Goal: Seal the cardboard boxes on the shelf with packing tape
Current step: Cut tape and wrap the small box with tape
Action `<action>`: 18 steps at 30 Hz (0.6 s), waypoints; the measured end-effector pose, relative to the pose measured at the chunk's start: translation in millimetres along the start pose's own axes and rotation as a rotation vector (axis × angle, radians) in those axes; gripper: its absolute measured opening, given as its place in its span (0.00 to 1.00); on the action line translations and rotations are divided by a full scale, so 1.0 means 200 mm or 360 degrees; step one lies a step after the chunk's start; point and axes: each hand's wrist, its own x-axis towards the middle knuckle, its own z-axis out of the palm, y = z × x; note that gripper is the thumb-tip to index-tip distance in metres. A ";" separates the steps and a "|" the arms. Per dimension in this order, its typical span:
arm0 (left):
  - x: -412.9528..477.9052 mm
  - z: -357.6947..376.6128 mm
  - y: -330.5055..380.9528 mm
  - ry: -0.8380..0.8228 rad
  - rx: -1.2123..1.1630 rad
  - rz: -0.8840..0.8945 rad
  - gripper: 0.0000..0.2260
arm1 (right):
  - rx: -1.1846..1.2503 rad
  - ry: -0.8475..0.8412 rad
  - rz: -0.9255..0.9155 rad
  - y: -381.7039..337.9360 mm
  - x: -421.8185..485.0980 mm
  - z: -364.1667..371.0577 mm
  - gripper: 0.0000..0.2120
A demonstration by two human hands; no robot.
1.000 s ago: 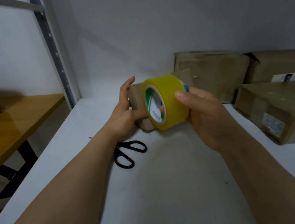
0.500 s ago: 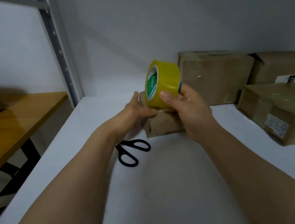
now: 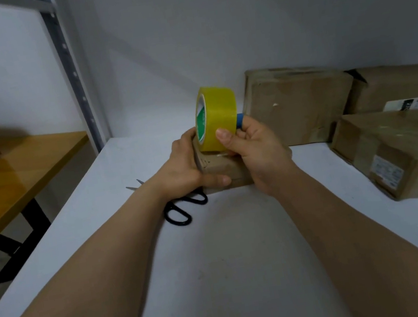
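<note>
A: Step in hand?

B: Laying tape on the small cardboard box (image 3: 221, 170), mid-shelf (image 3: 220, 267). The left hand (image 3: 187, 167) grips its near end, fingers (image 3: 187, 138) curled round it. The right hand (image 3: 256, 147) pinches the yellow tape roll (image 3: 218, 115), on edge, apparently touching the box top.

A: Next?

B: Judged: draw the roll along the seam, press the strip down, then cut with the scissors (image 3: 178, 213) just beside. The other boxes (image 3: 298, 104) wait at right.

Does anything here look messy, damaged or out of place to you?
Yes. The black scissors lie open-bladed on the white shelf, right beside the small box that the left hand grips. At the back, the large cardboard box looks creased and dented, and the neighbouring box shows a dark gap at one corner.
</note>
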 end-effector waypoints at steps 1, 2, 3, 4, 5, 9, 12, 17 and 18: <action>0.01 0.00 -0.01 0.0006 0.0014 -0.0001 0.53 | -0.0005 -0.0008 0.0020 -0.01 0.01 0.00 0.12; 0.01 -0.01 -0.02 0.0016 0.0021 -0.0002 0.55 | -0.0011 -0.0018 0.0043 -0.02 0.01 0.00 0.12; 0.01 -0.01 -0.03 0.0020 0.0018 -0.0007 0.55 | -0.0014 -0.0027 0.0065 -0.03 0.02 0.01 0.13; 0.02 -0.01 -0.04 0.0026 0.0014 -0.0020 0.55 | -0.0011 -0.0033 0.0080 -0.03 0.03 0.01 0.13; 0.02 -0.01 -0.05 0.0030 0.0005 -0.0024 0.55 | -0.0004 -0.0038 0.0087 -0.03 0.04 0.01 0.12; 0.02 -0.01 -0.05 0.0055 0.0017 -0.0045 0.52 | -0.0011 -0.0067 0.0058 -0.02 0.05 0.01 0.13; 0.02 0.00 -0.05 0.0073 0.0039 0.0022 0.47 | 0.0017 -0.0065 0.0038 -0.01 0.05 -0.01 0.13; 0.02 0.01 -0.05 0.0014 0.0130 0.0063 0.46 | 0.0031 -0.0030 0.0030 -0.01 0.04 -0.02 0.14; 0.02 0.01 -0.06 0.0004 0.0152 0.0050 0.49 | 0.0005 -0.0040 0.0030 -0.01 0.03 -0.02 0.14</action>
